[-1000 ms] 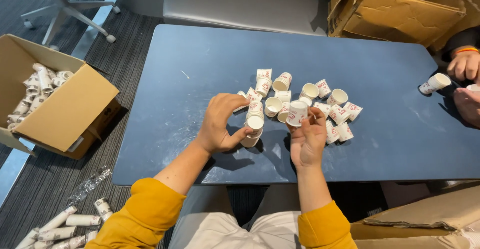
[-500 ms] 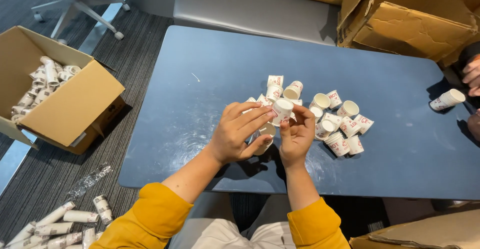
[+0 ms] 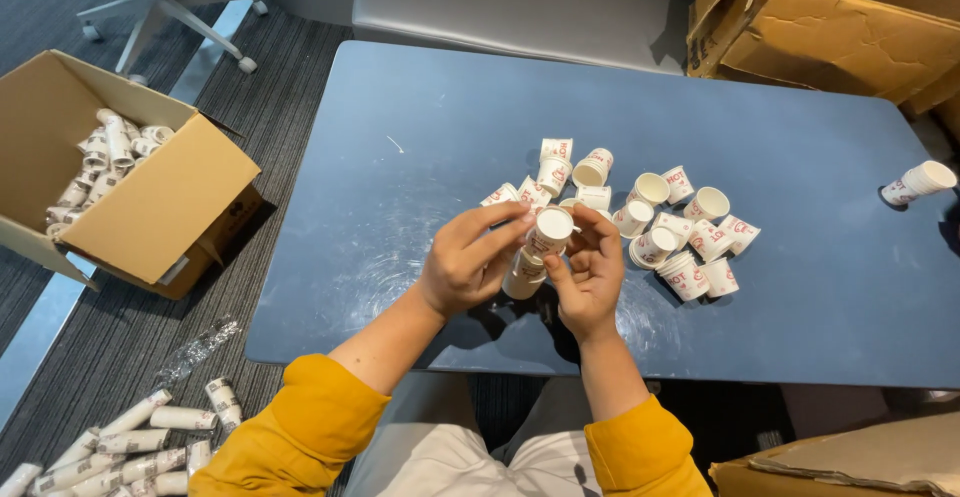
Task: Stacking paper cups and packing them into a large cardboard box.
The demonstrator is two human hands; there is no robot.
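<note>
Far left on the floor, open box (image 3: 120, 187) of stacked cups; near left, more stacks (image 3: 120, 447) lying loose. Above the table (image 3: 400, 137), near its front edge, left hand (image 3: 465, 262) closed round a short cup stack (image 3: 530, 257), fingertips on its top cup; right hand (image 3: 590, 272) pinching that same stack from the other side. Just beyond and right, loose cups (image 3: 650, 217) scattered. Far right, lone cup (image 3: 918, 182) on its side. Thin paper, probably light and easily crushed; best held gently by the sides, near the stiffer rim
</note>
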